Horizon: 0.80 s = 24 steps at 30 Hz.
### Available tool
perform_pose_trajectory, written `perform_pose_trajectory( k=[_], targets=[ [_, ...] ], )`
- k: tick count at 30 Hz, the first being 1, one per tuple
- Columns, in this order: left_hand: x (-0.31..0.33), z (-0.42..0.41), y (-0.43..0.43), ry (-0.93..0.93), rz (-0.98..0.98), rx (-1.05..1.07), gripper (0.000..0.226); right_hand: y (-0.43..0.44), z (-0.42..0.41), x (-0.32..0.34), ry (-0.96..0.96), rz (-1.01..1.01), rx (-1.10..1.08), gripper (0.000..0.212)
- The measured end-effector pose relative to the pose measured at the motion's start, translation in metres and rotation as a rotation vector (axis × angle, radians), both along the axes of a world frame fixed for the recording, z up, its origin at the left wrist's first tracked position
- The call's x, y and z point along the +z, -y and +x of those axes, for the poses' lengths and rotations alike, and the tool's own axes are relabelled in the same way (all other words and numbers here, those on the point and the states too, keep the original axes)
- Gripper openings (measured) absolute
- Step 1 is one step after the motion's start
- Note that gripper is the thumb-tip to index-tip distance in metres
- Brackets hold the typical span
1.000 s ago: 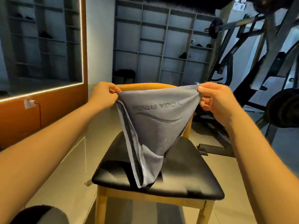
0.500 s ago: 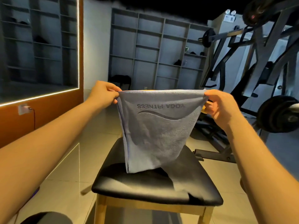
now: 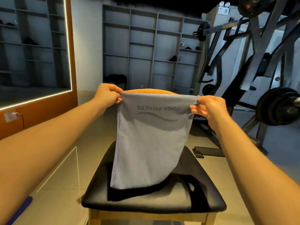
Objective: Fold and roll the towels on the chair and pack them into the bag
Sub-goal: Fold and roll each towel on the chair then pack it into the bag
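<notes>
The grey towel [image 3: 149, 151] hangs over the black chair seat [image 3: 203, 200], its lower edge near the cushion. The left hand [image 3: 108, 94] pinches its top left corner between thumb and curled fingers, and the right hand [image 3: 209, 108] pinches the top right corner likewise. Grey shelving [image 3: 142, 46] stands beyond.

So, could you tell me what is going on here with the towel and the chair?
A person holds a grey towel up by its top corners, the left hand pinching one corner and the right hand the other. The towel hangs flat over the black seat of the chair, not yet rolled.
</notes>
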<state>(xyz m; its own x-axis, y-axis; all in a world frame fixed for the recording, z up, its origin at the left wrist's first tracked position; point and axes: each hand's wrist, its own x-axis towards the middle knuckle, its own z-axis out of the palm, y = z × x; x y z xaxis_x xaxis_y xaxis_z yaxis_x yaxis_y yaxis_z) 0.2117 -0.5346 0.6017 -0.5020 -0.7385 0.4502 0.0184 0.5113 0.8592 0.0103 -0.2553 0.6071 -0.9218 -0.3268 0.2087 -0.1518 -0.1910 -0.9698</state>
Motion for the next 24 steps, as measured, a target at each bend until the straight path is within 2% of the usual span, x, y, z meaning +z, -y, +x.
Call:
perform_pose_trajectory(
  k=[5, 8, 11, 14, 16, 18, 24],
  targets=[
    [0.013, 0.003, -0.016, -0.191, -0.178, 0.020, 0.029, -0.009, -0.009, -0.008, -0.064, -0.153, -0.030, 0.008],
    [-0.010, 0.028, -0.030, -0.174, -0.271, -0.012, 0.027, -0.019, -0.003, -0.039, -0.060, -0.097, -0.040, 0.012],
    [-0.078, 0.059, -0.038, 0.090, -0.328, -0.003, 0.023, -0.033, 0.012, -0.095, -0.015, 0.108, 0.089, 0.015],
    [-0.159, 0.086, -0.049, 0.504, -0.359, -0.089, 0.029, -0.053, 0.030, -0.166, 0.027, 0.424, 0.319, 0.017],
    [-0.195, 0.098, -0.056, 0.741, -0.351, -0.182, 0.029, -0.065, 0.036, -0.201, -0.013, 0.645, 0.411, 0.015],
    [-0.208, 0.103, -0.060, 0.831, -0.382, -0.234, 0.027, -0.072, 0.040, -0.216, -0.078, 0.800, 0.452, 0.014],
    [-0.210, 0.114, -0.069, 0.923, -0.348, -0.370, 0.019, -0.081, 0.051, -0.209, -0.172, 1.015, 0.542, 0.017]
  ],
)
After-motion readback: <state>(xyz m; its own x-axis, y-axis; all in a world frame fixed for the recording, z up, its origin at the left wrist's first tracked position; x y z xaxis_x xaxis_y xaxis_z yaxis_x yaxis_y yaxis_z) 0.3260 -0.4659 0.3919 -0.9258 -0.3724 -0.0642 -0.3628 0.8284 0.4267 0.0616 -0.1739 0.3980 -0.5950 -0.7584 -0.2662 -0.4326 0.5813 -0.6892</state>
